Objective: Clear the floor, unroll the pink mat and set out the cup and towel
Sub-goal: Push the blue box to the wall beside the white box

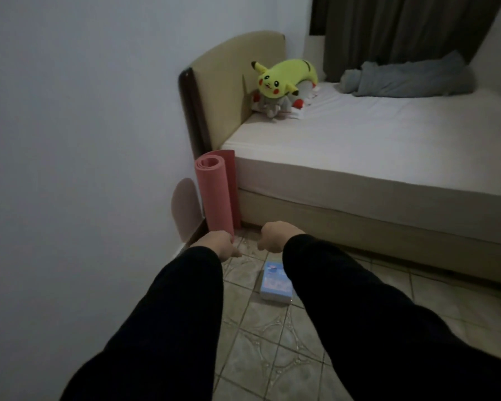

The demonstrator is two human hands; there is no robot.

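The bare white wall (70, 140) is closing off the room to the left of the left hand (219, 243), whose fingers are curling downward and holding nothing, just below the foot of the rolled pink foam mat (214, 195) standing upright in the corner. Between both hands' knuckles, patterned beige floor tiles (272, 342) are lying open. The right hand (274, 235) is hanging fisted and empty above a small pale-blue box (274, 286), the beige bed frame (359, 227) blocking beyond it.

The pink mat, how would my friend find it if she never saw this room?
Find the bed and follow it to its headboard by the wall. In the corner there, the pink mat stands upright on the floor, rolled into a tube. Nothing else here is pink and rolled.
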